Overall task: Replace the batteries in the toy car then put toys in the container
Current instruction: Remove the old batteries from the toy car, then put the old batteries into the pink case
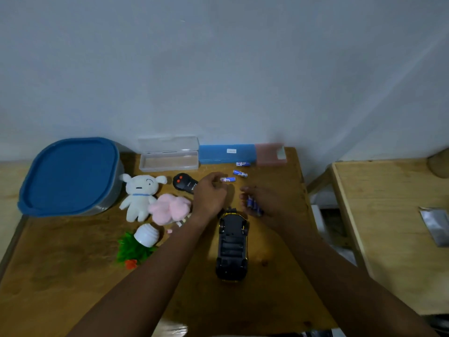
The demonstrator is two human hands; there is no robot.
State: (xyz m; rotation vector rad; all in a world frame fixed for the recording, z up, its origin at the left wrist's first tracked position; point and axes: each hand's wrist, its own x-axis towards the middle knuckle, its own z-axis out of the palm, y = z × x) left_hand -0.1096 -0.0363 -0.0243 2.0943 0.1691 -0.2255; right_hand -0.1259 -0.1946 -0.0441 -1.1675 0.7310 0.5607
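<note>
Right hand (258, 205): fingers curled round small bunch of blue cells (254, 205), centre frame.
Left hand (212, 193): fingers loosely bent, empty, tips just short of loose cell (228, 179).
Two more cells (240, 173) above, near blue case (227, 154).
Cells: light, hard, smooth, likely to roll; pinch mid-barrel.
Car (232, 246): upturned below hands, battery bay open, looks empty. Rigid plastic, light; hold by flanks.
Plush toys (139, 193), left: soft, grab anywhere.
Container (70, 176): far left of worktop (73, 276), lidded.
</note>
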